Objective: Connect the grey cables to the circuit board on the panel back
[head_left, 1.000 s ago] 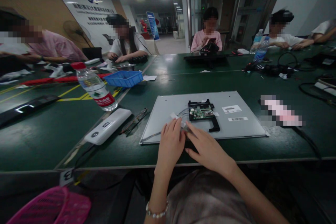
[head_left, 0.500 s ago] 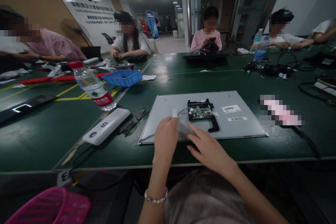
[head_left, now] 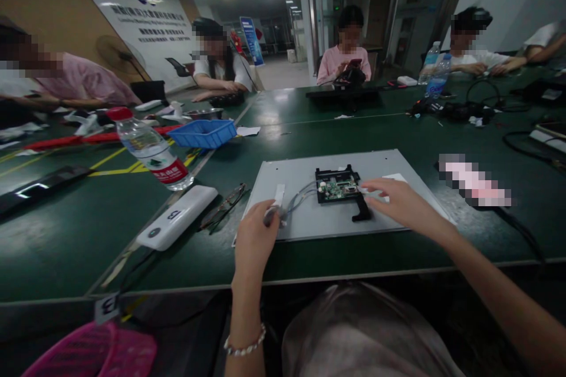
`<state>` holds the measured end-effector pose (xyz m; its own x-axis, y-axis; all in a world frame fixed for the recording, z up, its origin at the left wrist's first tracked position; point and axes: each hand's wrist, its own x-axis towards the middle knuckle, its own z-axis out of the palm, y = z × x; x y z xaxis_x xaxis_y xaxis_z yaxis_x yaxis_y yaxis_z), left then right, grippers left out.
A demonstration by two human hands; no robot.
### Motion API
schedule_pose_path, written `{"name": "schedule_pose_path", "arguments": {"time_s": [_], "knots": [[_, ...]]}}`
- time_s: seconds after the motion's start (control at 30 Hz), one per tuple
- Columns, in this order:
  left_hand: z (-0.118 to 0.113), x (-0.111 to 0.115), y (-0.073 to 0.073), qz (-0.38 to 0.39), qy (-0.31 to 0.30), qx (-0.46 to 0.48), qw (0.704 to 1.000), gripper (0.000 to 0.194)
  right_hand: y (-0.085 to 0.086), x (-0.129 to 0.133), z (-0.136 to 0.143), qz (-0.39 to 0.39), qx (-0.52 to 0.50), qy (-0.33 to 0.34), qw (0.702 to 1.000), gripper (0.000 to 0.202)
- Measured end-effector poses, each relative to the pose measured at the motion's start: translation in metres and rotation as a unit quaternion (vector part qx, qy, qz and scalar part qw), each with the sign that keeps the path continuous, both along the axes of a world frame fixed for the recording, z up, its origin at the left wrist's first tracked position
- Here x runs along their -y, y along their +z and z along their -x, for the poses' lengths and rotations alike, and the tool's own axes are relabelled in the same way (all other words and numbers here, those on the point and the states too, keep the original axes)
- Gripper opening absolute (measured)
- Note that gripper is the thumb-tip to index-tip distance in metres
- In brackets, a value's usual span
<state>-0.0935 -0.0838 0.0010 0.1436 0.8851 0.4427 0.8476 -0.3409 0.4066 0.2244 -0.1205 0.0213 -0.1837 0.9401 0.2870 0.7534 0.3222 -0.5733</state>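
A flat grey panel lies on the table in front of me. On its middle sits a black bracket carrying a green circuit board. Thin grey cables run left from the board to my left hand, whose fingers are closed on their end; a rounded grey part shows at the fingertips. A white strip rises just above that hand. My right hand reaches over the panel's right side, fingers stretched and apart, tips at a small white tab by the board's right edge. It partly covers a white label.
Left of the panel are glasses, a white power bank, a water bottle and a blue tray. A pixelated object with a black cable lies right. A pink basket stands below the table edge. Several people sit around the table.
My left hand has moved left and down, drawing the cables out from the board. My right hand has moved right and up, from the panel's lower middle to the board's right edge.
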Motion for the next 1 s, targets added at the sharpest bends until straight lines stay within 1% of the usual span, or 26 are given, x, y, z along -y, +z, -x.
{"name": "schedule_pose_path", "arguments": {"time_s": [0.07, 0.13, 0.27, 0.4, 0.5, 0.6, 0.7, 0.8, 0.9, 1.0], "knots": [[-0.001, 0.001, 0.000, -0.027, -0.004, 0.001, 1.000, 0.027, -0.001, -0.021, -0.019, 0.042, 0.000, -0.018, 0.999, 0.033], [-0.001, 0.002, 0.001, -0.051, -0.006, -0.003, 0.999, 0.027, -0.004, -0.038, -0.029, 0.079, 0.012, -0.011, 0.997, 0.035], [-0.001, 0.005, -0.002, -0.086, -0.018, -0.030, 0.996, 0.030, -0.011, -0.058, -0.027, 0.109, 0.064, 0.018, 0.992, 0.034], [-0.002, 0.006, -0.006, -0.088, -0.063, -0.060, 0.992, 0.032, -0.014, -0.063, -0.026, 0.143, 0.072, 0.020, 0.987, 0.021], [-0.003, 0.006, -0.009, -0.076, -0.094, -0.085, 0.989, 0.033, -0.013, -0.062, -0.037, 0.165, 0.066, 0.018, 0.984, 0.013], [-0.004, 0.006, -0.010, -0.061, -0.110, -0.096, 0.987, 0.035, -0.011, -0.060, -0.055, 0.169, 0.079, -0.014, 0.982, 0.016], [-0.004, 0.007, -0.010, -0.055, -0.109, -0.099, 0.988, 0.036, -0.009, -0.061, -0.073, 0.184, 0.104, -0.048, 0.976, 0.018], [-0.005, 0.008, -0.009, -0.049, -0.110, -0.108, 0.987, 0.039, -0.008, -0.066, -0.087, 0.211, 0.131, -0.055, 0.967, 0.018], [-0.004, 0.009, -0.008, -0.040, -0.120, -0.119, 0.985, 0.044, -0.003, -0.075, -0.091, 0.213, 0.157, -0.073, 0.962, 0.024], [-0.004, 0.009, -0.008, -0.033, -0.126, -0.131, 0.983, 0.046, 0.006, -0.086, -0.082, 0.158, 0.206, -0.108, 0.960, 0.032]]}}
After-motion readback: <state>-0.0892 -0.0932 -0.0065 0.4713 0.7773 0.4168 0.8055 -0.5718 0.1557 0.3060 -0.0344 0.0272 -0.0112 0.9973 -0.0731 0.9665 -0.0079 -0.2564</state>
